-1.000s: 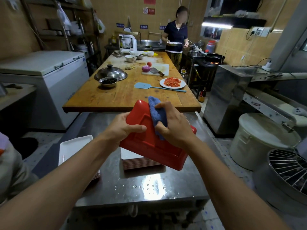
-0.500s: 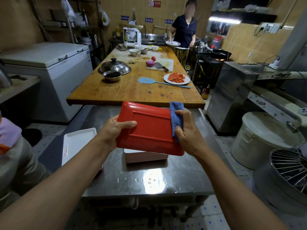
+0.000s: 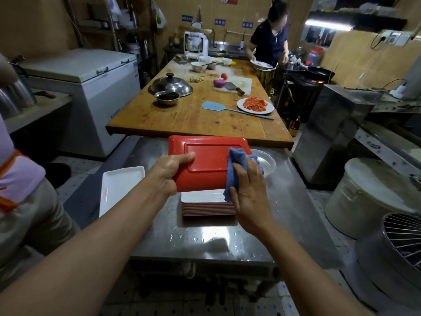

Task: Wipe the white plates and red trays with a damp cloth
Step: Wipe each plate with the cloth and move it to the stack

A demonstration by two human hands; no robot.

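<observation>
Left hand point(image 3: 169, 173) gripping red tray point(image 3: 209, 160) edge, right hand point(image 3: 249, 190) pressing blue cloth point(image 3: 235, 167) on it

Two bare forearms, no sleeves, no gloves, no jewellery

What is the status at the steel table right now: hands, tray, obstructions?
Left hand grips red tray. Right hand presses blue cloth on its underside. Tray held above stack. Nothing blocking.
</observation>
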